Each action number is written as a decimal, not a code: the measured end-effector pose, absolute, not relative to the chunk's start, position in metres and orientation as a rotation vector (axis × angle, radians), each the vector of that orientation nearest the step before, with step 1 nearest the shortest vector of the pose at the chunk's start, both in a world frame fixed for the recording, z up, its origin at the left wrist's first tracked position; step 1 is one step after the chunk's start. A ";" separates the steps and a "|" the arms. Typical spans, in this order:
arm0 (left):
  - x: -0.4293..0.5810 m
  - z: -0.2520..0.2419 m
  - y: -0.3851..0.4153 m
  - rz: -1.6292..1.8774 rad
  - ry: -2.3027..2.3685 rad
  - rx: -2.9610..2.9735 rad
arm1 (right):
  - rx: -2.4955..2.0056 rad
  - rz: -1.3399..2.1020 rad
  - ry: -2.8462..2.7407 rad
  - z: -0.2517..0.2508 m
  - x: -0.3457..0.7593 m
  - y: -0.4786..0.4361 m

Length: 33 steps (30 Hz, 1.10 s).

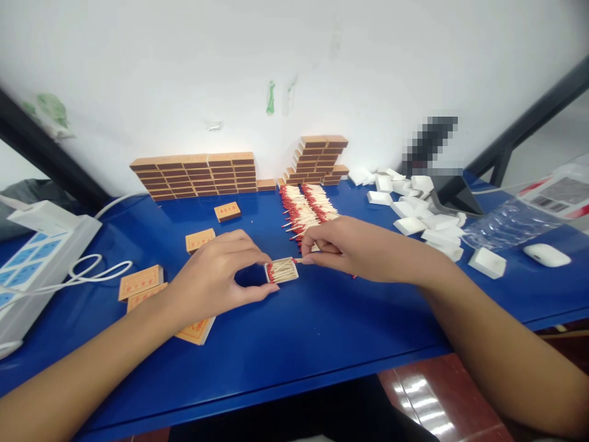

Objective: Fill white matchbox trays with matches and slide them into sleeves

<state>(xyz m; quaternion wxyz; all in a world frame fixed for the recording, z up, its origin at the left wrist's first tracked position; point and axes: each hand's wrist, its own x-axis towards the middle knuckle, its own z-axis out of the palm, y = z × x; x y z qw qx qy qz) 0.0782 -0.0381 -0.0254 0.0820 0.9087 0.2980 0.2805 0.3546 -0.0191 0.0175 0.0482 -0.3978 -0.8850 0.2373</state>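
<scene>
Between thumb and fingers, my left hand (225, 267) grips the left end of a small white matchbox tray (295, 274) on the table. Many red-headed matches (281, 270) lie inside it. At the tray's right end my right hand (343, 248) is closed in a pinch on a match (297, 261), whose red head points left over the edge. Just behind the right hand, two rows of loose matches (306, 205) are heaped, partly hidden by its fingers.
Stacked matchboxes (197, 175) line the wall, with a second stack (317, 159) further right. Orange matchbox sleeves (140, 282) lie at the left near a power strip (50, 270). White trays (409, 209), a plastic bottle (510, 224) and a white case (546, 255) occupy the right.
</scene>
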 end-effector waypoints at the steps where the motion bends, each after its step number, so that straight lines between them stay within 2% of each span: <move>1: 0.078 -0.026 -0.038 0.842 0.890 2.714 | -1.182 0.713 -2.672 0.017 0.350 -0.022; 9: 0.078 -0.027 -0.038 0.865 0.871 2.729 | -1.114 0.604 -2.643 0.008 0.332 -0.030; 14: 0.078 -0.025 -0.039 0.836 0.891 2.712 | -1.288 0.467 -2.643 0.017 0.354 -0.014; 33: 0.078 -0.026 -0.038 0.831 0.901 2.711 | -1.319 0.417 -2.826 0.014 0.362 -0.007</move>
